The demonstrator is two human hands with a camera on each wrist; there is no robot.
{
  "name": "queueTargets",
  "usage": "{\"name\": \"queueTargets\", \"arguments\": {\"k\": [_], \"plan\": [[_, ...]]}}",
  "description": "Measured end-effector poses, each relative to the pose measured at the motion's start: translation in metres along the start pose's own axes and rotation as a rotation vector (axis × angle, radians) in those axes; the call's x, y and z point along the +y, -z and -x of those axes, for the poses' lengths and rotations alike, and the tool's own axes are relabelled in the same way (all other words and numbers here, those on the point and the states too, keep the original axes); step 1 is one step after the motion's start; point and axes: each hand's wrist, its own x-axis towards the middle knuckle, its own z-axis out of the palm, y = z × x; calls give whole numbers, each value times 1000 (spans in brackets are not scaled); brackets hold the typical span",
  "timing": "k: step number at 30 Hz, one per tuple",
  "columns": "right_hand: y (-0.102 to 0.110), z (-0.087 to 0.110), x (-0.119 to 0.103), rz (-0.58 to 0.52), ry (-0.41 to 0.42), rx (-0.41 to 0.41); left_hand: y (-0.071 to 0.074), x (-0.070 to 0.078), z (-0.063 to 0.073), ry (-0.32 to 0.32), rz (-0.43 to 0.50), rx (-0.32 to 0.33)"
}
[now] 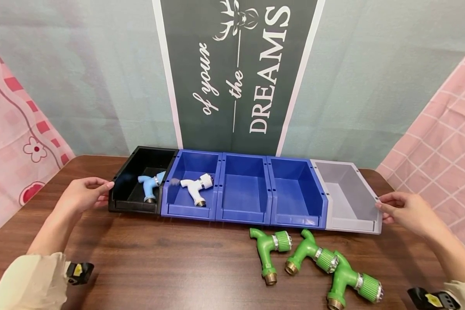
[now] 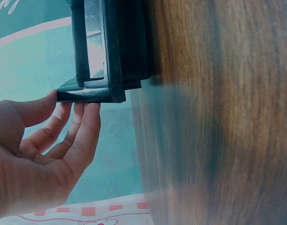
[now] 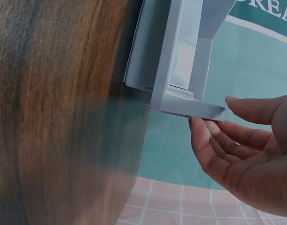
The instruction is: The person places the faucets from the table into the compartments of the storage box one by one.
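A row of storage bins stands side by side in the head view. My left hand (image 1: pixel 81 194) is at its left end, with thumb and fingertips against the outer side of the black bin (image 1: pixel 137 207). The left wrist view shows the thumb (image 2: pixel 40 107) at the bin's rim and the other fingers on its side. At the opposite end, my right hand (image 1: pixel 408 210) touches the outer side of the grey bin (image 1: pixel 342 206) with its fingertips. Its thumb (image 3: pixel 248 108) is close by the rim. Three blue bins (image 1: pixel 244 189) stand between.
A light blue tap (image 1: pixel 149 186) lies in the black bin, and a white tap (image 1: pixel 195 189) in the leftmost blue one. Three green taps (image 1: pixel 266 249) lie on the wooden table (image 1: pixel 170 262) in front. A printed cloth (image 1: pixel 232 77) hangs behind, pink cloths at the sides.
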Motion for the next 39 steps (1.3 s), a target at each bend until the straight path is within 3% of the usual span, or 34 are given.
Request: {"name": "queueTargets", "arguments": {"k": [9,12,20,28,34,39], "plan": [[8,9,-7,41,-9,9,-2,0,0,1,-18,4],[9,12,-7,8,4,-11,-1,-1,-1,0,-16,2],[9,22,-5,-115,107,-108,-1,0,-1,-2,7,-3],[3,33,-4,-163,246,-230,-1,-1,-1,-3,6,-2],[-4,43,-5,-168,268,-317,0,-2,-1,-1,6,-10],[-9,48,-4,-265,316,-406,1,-2,-2,-7,11,-10]]}}
